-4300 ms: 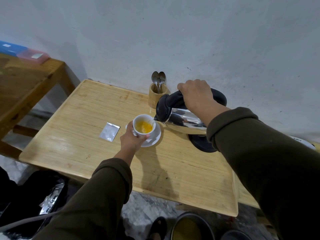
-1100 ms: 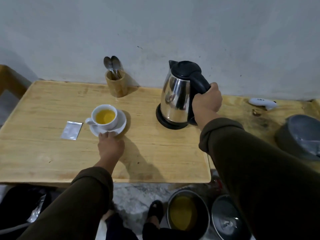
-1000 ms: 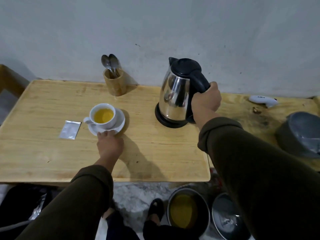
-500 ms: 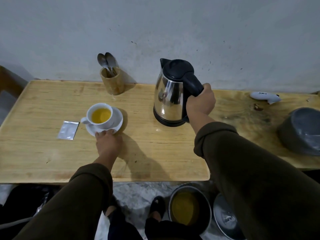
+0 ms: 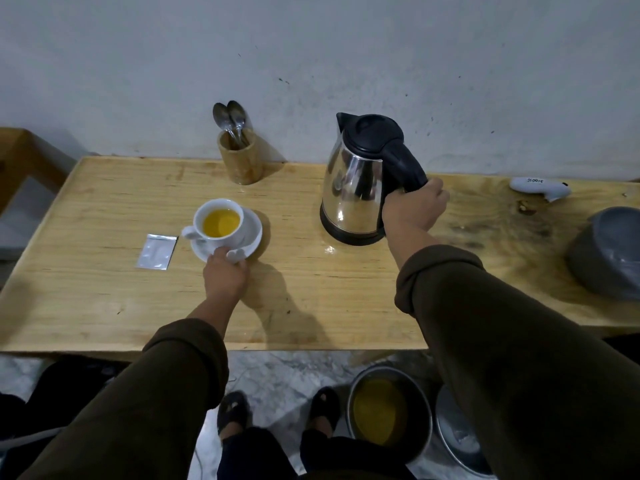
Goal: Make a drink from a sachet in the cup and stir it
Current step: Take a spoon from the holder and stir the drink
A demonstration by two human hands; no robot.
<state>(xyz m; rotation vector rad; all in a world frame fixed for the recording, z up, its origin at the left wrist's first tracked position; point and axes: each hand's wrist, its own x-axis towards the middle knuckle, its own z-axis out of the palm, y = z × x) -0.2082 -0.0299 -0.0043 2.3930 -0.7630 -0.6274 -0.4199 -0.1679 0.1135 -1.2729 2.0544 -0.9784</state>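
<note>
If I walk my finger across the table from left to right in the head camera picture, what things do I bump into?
Sachet → cup of yellow drink on its saucer → kettle → white gadget → grey bowl. The wooden spoon holder stands further back, so it is left out.

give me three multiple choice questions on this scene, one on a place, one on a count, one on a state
1. Where does the sachet lie?
A. left of the saucer
B. inside the cup
C. behind the kettle

2. How many spoons stand in the wooden holder?
A. none
B. two
C. five

3. How does the kettle stand?
A. tipped over the cup
B. on its side
C. upright on the table

Answers:
1 A: it lies flat on the table beside the saucer.
2 B: two spoon bowls show above the rim.
3 C: its base rests on the wood, right hand on the handle.
</note>
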